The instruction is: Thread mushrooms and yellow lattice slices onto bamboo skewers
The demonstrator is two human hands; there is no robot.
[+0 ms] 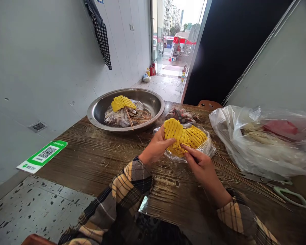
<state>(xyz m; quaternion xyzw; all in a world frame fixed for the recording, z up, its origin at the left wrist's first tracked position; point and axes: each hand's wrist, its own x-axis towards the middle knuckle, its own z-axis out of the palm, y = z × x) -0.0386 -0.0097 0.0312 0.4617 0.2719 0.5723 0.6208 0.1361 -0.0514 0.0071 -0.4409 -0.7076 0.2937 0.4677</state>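
My left hand (pixel 156 144) is closed on a flat yellow slice (pixel 173 131) cut with rows of slits, thumb across its face. At the lower right edge of that slice, my right hand (pixel 200 165) has its thumb and index finger pinched together; whether they grip the slice or something thin is hidden. Behind the slice, more slitted yellow slices (pixel 196 136) lie on a clear plastic bag (pixel 210 147) on the wooden table. A metal basin (pixel 91 114) to the left holds another yellow slitted piece (pixel 122 102), a plastic bag and several thin wooden skewers (pixel 129 117).
A crumpled greyish cloth (pixel 181 115) lies behind the yellow slices. On the right are a large clear plastic bag (pixel 226 136), loose skewers (pixel 255 183) and pale-green-handled scissors (pixel 292 196). A green-edged QR card (pixel 44 154) sits at the table's left edge. A doorway stands beyond.
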